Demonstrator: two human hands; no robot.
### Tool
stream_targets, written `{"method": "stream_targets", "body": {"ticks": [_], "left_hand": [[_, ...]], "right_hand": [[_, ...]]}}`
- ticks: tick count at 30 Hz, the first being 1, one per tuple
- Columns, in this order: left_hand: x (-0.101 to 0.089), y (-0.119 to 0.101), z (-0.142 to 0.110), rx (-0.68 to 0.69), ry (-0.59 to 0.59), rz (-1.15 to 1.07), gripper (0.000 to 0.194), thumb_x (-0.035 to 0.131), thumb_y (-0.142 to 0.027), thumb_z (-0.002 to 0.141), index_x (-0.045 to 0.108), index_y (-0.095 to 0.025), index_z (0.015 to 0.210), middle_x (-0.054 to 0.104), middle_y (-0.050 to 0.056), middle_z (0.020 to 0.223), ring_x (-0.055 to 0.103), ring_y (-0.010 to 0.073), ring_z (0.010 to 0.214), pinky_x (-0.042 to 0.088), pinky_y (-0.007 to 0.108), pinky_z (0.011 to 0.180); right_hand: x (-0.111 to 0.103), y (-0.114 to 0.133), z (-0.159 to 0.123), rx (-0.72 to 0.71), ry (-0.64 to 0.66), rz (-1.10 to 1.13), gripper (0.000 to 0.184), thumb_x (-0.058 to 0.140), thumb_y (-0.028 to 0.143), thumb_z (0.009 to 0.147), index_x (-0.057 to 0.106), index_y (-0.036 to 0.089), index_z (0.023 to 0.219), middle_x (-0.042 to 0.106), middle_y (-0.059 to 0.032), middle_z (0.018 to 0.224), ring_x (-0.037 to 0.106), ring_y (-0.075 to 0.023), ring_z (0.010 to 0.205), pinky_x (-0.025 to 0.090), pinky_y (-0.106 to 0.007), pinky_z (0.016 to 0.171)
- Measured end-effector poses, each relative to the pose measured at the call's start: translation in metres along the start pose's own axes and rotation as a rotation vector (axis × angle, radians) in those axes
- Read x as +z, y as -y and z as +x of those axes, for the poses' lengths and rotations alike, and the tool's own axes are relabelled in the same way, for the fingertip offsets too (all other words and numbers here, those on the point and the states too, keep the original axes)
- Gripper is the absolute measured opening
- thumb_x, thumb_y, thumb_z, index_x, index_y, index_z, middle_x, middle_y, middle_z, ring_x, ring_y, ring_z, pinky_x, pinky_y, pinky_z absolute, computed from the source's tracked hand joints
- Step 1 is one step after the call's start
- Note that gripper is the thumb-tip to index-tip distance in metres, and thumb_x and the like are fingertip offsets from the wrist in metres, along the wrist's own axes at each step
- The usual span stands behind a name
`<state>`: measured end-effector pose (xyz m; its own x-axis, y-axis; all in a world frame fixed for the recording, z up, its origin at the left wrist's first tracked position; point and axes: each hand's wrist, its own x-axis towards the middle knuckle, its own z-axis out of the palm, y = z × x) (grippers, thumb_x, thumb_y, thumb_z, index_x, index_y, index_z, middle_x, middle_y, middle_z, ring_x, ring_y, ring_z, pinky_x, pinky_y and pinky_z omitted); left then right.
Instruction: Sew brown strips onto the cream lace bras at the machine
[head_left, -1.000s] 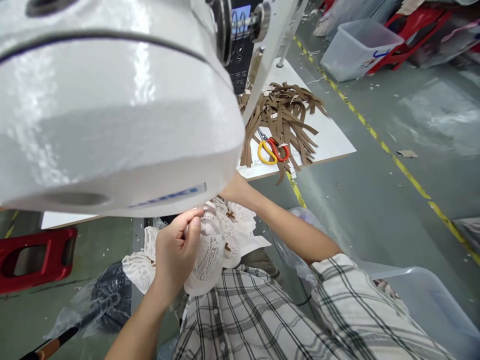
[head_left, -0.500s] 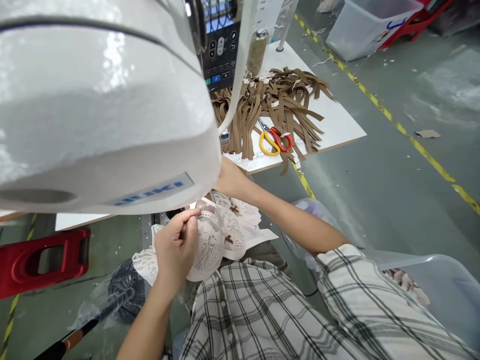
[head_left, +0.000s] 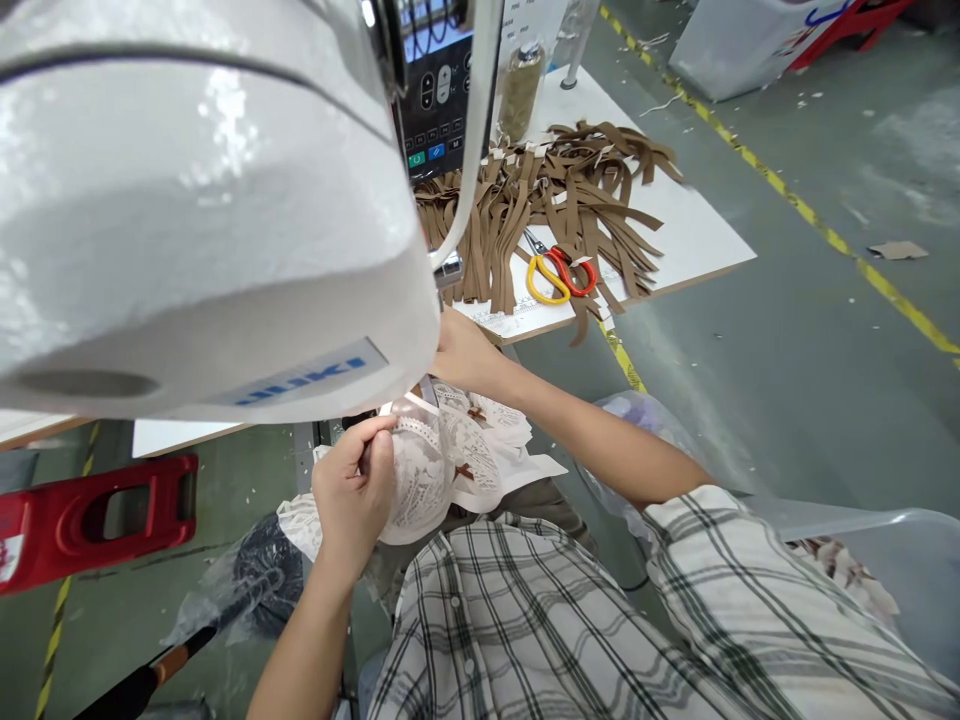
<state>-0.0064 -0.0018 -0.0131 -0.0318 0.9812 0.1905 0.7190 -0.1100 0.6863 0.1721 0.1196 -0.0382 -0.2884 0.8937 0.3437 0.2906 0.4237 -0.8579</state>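
A white lace bra (head_left: 420, 470) with small brown bows hangs over my lap at the sewing machine's edge. My left hand (head_left: 355, 485) is closed, thumb against the curled fingers, pinching the bra's upper edge. My right hand (head_left: 466, 352) reaches in beneath the white sewing machine head (head_left: 225, 230); its fingers are hidden behind the machine, so what they touch does not show. The needle area is also out of sight under the head.
Brown fabric straps (head_left: 517, 220) lie heaped on the white table (head_left: 694, 245), with red-and-yellow scissors (head_left: 559, 275) on them. A control panel (head_left: 439, 110) stands behind the machine. A red stool (head_left: 97, 520) is at left, a clear bin (head_left: 900, 570) at right.
The view has shifted slightly, so the table and floor appear a little further right. Both hands keep nearly the same places, the left still pinching the bra.
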Motion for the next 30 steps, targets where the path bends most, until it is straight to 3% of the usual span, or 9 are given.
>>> {"method": "stream_targets", "body": {"ticks": [7, 14, 23, 30], "left_hand": [[0.001, 0.015, -0.002, 0.007, -0.058, -0.006, 0.026, 0.059, -0.032, 0.093, 0.073, -0.021, 0.112, 0.076, 0.003, 0.093, 0.066, 0.0124, 0.070, 0.050, 0.022, 0.063], [0.006, 0.017, 0.002, 0.049, -0.069, -0.026, 0.023, 0.060, -0.030, 0.092, 0.076, -0.021, 0.106, 0.078, 0.005, 0.106, 0.073, 0.0184, 0.095, 0.057, 0.026, 0.081], [0.006, 0.004, 0.007, 0.051, -0.015, 0.010, 0.024, 0.058, -0.028, 0.092, 0.078, -0.023, 0.104, 0.079, 0.003, 0.091, 0.072, 0.0156, 0.074, 0.056, 0.024, 0.071], [0.004, 0.001, 0.014, 0.065, 0.014, 0.071, 0.022, 0.058, -0.028, 0.092, 0.079, -0.022, 0.098, 0.079, 0.002, 0.085, 0.066, 0.0132, 0.062, 0.047, 0.023, 0.058]], "right_hand": [[0.001, 0.002, -0.002, 0.008, -0.022, 0.001, 0.007, 0.061, 0.018, 0.080, 0.066, 0.017, 0.085, 0.067, -0.0074, 0.103, 0.061, -0.0203, 0.093, 0.046, -0.032, 0.082], [0.006, 0.002, -0.006, 0.003, -0.065, -0.011, 0.006, 0.062, 0.023, 0.082, 0.064, 0.018, 0.083, 0.065, -0.0064, 0.098, 0.061, -0.0202, 0.087, 0.047, -0.033, 0.076], [-0.001, -0.005, -0.008, -0.076, -0.024, -0.033, 0.012, 0.055, 0.030, 0.085, 0.059, 0.020, 0.080, 0.063, -0.0063, 0.094, 0.059, -0.0216, 0.089, 0.049, -0.035, 0.076], [-0.002, -0.004, -0.002, -0.007, 0.009, -0.070, 0.005, 0.056, 0.027, 0.082, 0.059, 0.022, 0.082, 0.059, -0.0042, 0.086, 0.057, -0.0219, 0.083, 0.051, -0.037, 0.076]]}}
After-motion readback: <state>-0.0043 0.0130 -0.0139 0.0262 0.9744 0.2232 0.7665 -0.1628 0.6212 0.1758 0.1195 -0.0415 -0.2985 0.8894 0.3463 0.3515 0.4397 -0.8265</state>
